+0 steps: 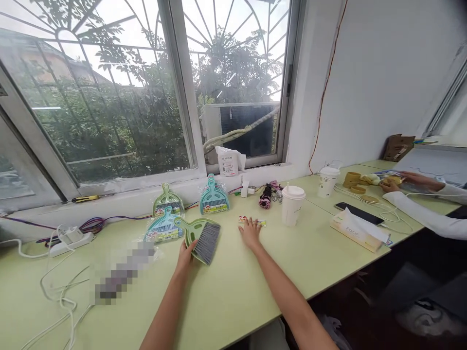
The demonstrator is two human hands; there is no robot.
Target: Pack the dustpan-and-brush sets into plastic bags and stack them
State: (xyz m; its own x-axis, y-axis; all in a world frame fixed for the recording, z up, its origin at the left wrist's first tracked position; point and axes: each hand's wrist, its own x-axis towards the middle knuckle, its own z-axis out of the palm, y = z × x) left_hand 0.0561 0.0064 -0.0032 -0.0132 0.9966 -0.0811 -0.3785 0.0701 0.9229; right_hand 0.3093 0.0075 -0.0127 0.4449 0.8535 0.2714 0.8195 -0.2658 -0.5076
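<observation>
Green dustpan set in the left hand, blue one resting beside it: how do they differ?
The left hand holds the green dustpan set; the blue dustpan set rests on the table. The blue dustpan set shows a colourful label; the green dustpan set shows none. Both include a bristled brush.

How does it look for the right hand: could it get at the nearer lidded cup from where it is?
Probably yes: the right hand is spread over a small colourful card, and nothing appears to stand between it and the nearer lidded cup, a little to its right.
</observation>
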